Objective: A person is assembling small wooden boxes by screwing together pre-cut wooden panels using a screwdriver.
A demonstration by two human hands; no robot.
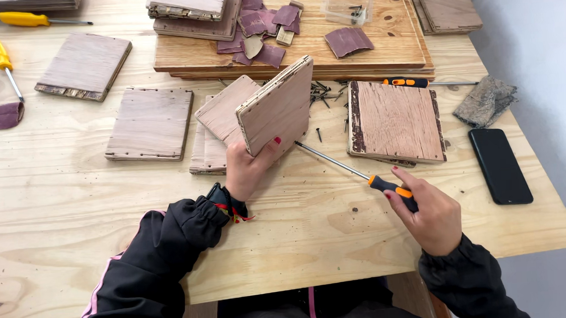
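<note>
**Inspection note: loose grip on upright panel, screwdriver tip near the holding hand**

The left hand [248, 167] is closed on the lower corner of a small plywood panel [277, 107], holding it tilted up on edge above the wooden table [60, 209]. The right hand [428, 213] is wrapped around the orange-and-black handle of a screwdriver [354, 171], whose shaft lies low over the table and points toward the panel's base.

Risks, as judged from this position:
- The panel is held at one corner only; pressure from the tip is likely to twist or tip it.
- A slipping tip would travel toward the left thumb and fingers.
- Loose screws [324, 97] scattered just behind the panel can roll or be swept off.
- The black phone [499, 165] lies near the right forearm and could be knocked.
</note>
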